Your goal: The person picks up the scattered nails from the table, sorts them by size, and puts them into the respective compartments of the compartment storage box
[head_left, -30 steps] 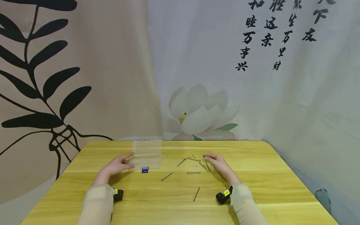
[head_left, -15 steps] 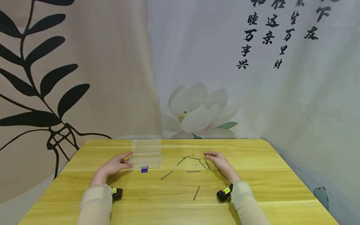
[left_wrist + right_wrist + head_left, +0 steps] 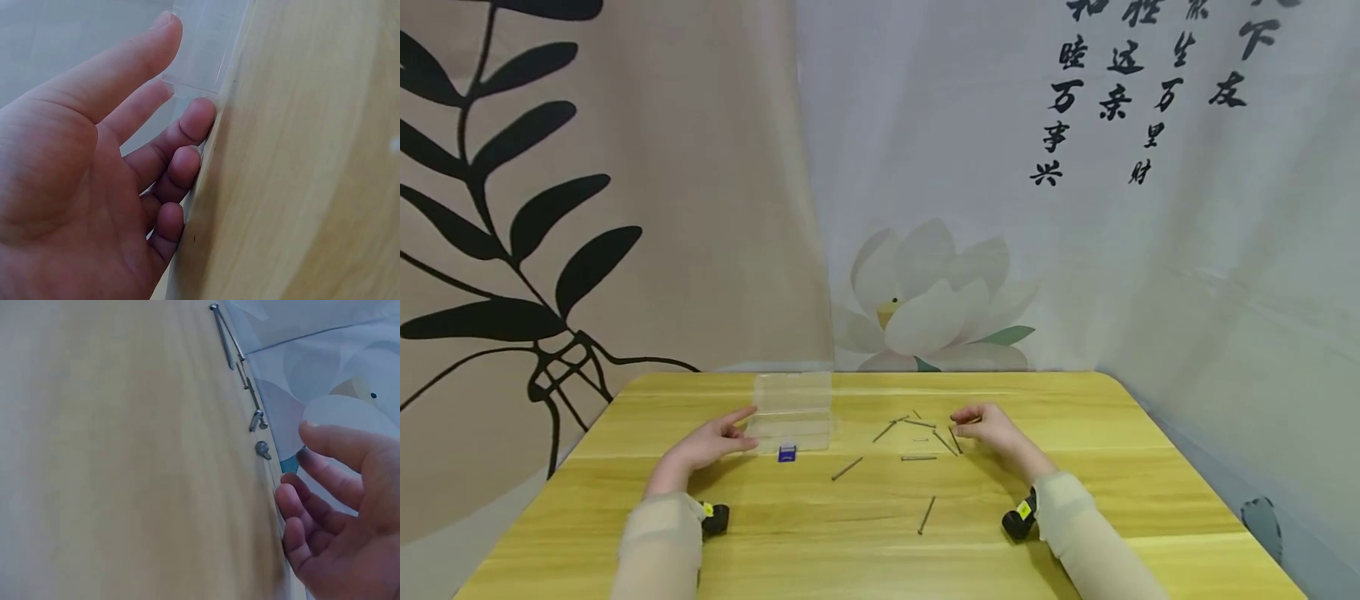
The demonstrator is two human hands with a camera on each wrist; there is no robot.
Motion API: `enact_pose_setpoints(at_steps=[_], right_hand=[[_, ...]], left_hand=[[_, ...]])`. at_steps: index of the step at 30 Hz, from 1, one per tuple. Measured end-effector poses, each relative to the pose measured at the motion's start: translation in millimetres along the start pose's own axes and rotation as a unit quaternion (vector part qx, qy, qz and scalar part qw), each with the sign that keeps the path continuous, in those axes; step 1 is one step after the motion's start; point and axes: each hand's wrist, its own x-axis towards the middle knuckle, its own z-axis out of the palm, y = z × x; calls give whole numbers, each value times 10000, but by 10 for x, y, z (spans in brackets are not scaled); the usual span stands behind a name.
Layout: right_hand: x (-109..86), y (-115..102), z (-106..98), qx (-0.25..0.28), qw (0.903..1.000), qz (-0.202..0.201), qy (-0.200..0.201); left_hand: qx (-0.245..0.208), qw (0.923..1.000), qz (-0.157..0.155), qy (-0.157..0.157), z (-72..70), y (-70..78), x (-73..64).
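My left hand (image 3: 711, 446) rests at the left side of a clear plastic box (image 3: 790, 432) with its lid raised and a blue latch (image 3: 786, 453) at the front. In the left wrist view the thumb and fingers are spread apart, and the box (image 3: 203, 53) lies beyond the fingertips. My right hand (image 3: 988, 427) hovers at the right end of a scatter of grey metal nails, right beside one tilted nail (image 3: 956, 441). In the right wrist view its loosely bent fingers (image 3: 340, 481) hold nothing, and the nearest nail head (image 3: 262, 449) is just off the fingertips.
Several nails lie spread between the hands, including a flat-lying nail (image 3: 918, 457), a left nail (image 3: 847, 468) and a front nail (image 3: 927, 515). The wooden table (image 3: 820, 542) ends at a printed fabric backdrop (image 3: 700, 208) behind.
My right hand has shifted a little to the right and back from the nails, and its forearm has swung outward. The left hand stays at the box; the nails keep their places.
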Motion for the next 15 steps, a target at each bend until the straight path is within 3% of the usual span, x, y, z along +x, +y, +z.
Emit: enact_pose_setpoints(at_steps=[8,15], right_hand=[[-144,5,-26,-732,9973,-26,94],[-184,21,-28,-1078,9940,-105,-163]], left_hand=[[-69,9998,131,-106,-24,3,-20],[-81,9998,142,-96,-6,-27,-10]])
